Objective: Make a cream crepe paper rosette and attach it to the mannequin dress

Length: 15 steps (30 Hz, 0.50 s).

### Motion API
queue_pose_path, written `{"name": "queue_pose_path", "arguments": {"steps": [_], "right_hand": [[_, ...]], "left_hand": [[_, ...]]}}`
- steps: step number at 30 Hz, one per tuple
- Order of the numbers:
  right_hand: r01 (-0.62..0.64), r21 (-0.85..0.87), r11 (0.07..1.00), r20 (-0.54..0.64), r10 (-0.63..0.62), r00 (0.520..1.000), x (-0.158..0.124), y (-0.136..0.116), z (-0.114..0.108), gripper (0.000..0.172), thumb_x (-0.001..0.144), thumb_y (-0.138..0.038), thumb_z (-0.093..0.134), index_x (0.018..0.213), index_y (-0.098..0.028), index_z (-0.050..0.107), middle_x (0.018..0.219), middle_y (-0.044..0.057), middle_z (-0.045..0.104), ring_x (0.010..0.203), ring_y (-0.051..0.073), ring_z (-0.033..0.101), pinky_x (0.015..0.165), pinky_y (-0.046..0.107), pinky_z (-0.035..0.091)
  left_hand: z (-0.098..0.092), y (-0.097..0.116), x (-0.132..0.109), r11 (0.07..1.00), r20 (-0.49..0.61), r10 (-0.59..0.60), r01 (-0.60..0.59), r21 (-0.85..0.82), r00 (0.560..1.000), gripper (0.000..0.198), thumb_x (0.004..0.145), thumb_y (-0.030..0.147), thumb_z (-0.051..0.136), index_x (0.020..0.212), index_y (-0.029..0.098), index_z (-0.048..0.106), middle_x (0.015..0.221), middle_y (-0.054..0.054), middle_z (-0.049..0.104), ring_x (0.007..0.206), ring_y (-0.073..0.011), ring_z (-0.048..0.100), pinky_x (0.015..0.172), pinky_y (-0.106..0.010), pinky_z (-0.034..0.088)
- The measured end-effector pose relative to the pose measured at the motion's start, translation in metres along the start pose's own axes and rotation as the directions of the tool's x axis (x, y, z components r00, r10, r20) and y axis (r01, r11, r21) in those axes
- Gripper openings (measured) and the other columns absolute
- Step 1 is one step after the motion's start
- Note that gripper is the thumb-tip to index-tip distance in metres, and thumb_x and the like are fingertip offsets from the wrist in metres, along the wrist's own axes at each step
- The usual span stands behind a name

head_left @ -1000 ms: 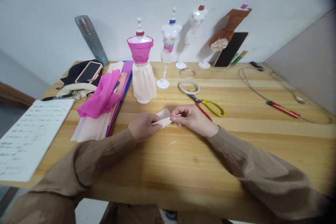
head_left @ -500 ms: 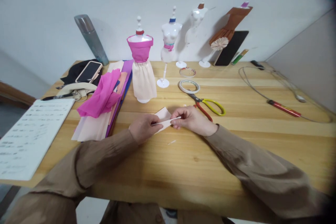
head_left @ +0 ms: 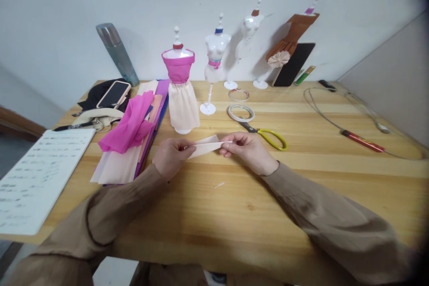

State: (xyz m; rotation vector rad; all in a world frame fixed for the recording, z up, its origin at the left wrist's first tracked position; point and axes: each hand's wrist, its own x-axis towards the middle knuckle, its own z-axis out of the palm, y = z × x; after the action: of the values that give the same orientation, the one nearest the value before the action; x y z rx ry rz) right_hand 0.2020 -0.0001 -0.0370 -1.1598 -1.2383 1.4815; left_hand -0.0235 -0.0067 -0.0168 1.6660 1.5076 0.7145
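Pinching a pale piece (head_left: 205, 148) (cloth or paper, I cannot say), the left hand (head_left: 171, 158) and right hand (head_left: 250, 153) grip opposite ends, about midway between the front and back edges of the table (head_left: 254, 221). Compared with half a second ago, the left hand sits nearer the table's left edge, and a longer run of the piece's narrow edge shows; the work, I judge, is at the straightening of that edge. The right hand now masks the scissors' (head_left: 256, 130) red grip. Fingertips hide both pinched ends; contact with the tabletop cannot be told. Toward the front edge, a scrap (head_left: 219, 184) is too small to identify.
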Motion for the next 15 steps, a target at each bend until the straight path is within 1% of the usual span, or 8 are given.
{"name": "queue_pose_path", "arguments": {"steps": [2,3,5,6,8,10,13,15], "right_hand": [[0.081,-0.047,0.996,-0.030,-0.082,0.996,0.001,0.000,0.000,0.033,0.061,-0.044,0.081,0.072,-0.015,0.068,0.063,0.002,0.066,0.053,0.010,0.058,0.055,0.026,0.051],[0.127,-0.089,0.988,-0.053,-0.132,0.990,0.001,0.000,0.000,0.031,0.062,-0.043,0.080,0.071,-0.016,0.069,0.064,0.002,0.064,0.052,0.010,0.055,0.052,0.026,0.049],[0.200,-0.197,0.960,-0.106,-0.224,0.969,0.002,-0.001,-0.001,0.027,0.064,-0.041,0.078,0.070,-0.016,0.070,0.065,0.001,0.061,0.051,0.009,0.049,0.049,0.025,0.044],[0.209,-0.246,0.946,-0.128,-0.246,0.961,0.002,-0.002,-0.001,0.026,0.064,-0.041,0.077,0.069,-0.016,0.071,0.063,0.000,0.059,0.051,0.009,0.046,0.048,0.025,0.041],[0.173,-0.284,0.943,-0.155,-0.223,0.962,0.001,-0.003,-0.001,0.025,0.064,-0.040,0.076,0.069,-0.016,0.071,0.057,-0.001,0.056,0.050,0.008,0.043,0.047,0.024,0.036],[0.110,-0.261,0.959,-0.161,-0.155,0.975,0.000,-0.006,-0.001,0.026,0.062,-0.041,0.076,0.068,-0.016,0.071,0.052,-0.002,0.054,0.048,0.008,0.040,0.046,0.024,0.033],[0.048,-0.221,0.974,-0.175,-0.088,0.981,-0.002,-0.008,0.001,0.028,0.061,-0.042,0.077,0.067,-0.015,0.070,0.046,-0.004,0.051,0.044,0.007,0.038,0.042,0.024,0.029],[0.033,-0.185,0.982,-0.186,-0.068,0.980,-0.004,-0.009,0.002,0.030,0.060,-0.043,0.078,0.068,-0.015,0.070,0.047,-0.003,0.054,0.042,0.007,0.039,0.041,0.023,0.030]], "left_hand": [[0.001,0.003,0.000,0.989,0.014,-0.023,0.025,-0.148,1.000,0.027,0.074,0.035,0.064,0.083,0.014,0.077,0.055,0.001,0.061,0.052,-0.0105,0.050,0.049,-0.022,0.034],[0.002,0.005,0.000,0.973,0.034,-0.050,0.057,-0.226,0.998,0.026,0.073,0.035,0.064,0.080,0.012,0.076,0.049,0.002,0.057,0.046,-0.0088,0.046,0.045,-0.021,0.031],[0.003,0.011,-0.002,0.922,0.086,-0.129,0.152,-0.357,0.988,0.025,0.071,0.034,0.065,0.074,0.011,0.073,0.041,0.004,0.051,0.036,-0.0063,0.038,0.038,-0.020,0.027],[0.003,0.014,-0.003,0.894,0.110,-0.166,0.197,-0.403,0.980,0.024,0.071,0.035,0.065,0.072,0.011,0.071,0.040,0.004,0.051,0.033,-0.0058,0.037,0.035,-0.019,0.026],[0.004,0.018,-0.005,0.844,0.132,-0.212,0.250,-0.475,0.968,0.024,0.069,0.035,0.067,0.070,0.011,0.068,0.044,0.002,0.057,0.030,-0.0062,0.040,0.032,-0.018,0.027],[0.006,0.020,-0.006,0.795,0.135,-0.235,0.270,-0.543,0.963,0.024,0.067,0.035,0.069,0.070,0.011,0.067,0.052,-0.001,0.063,0.032,-0.0076,0.048,0.032,-0.018,0.033],[0.009,0.019,-0.007,0.717,0.127,-0.255,0.276,-0.640,0.958,0.025,0.063,0.033,0.074,0.071,0.011,0.068,0.065,-0.004,0.070,0.043,-0.0101,0.060,0.040,-0.019,0.044],[0.012,0.018,-0.008,0.679,0.111,-0.257,0.261,-0.687,0.960,0.026,0.060,0.033,0.078,0.071,0.011,0.068,0.069,-0.005,0.072,0.052,-0.0121,0.065,0.048,-0.020,0.050]]}}
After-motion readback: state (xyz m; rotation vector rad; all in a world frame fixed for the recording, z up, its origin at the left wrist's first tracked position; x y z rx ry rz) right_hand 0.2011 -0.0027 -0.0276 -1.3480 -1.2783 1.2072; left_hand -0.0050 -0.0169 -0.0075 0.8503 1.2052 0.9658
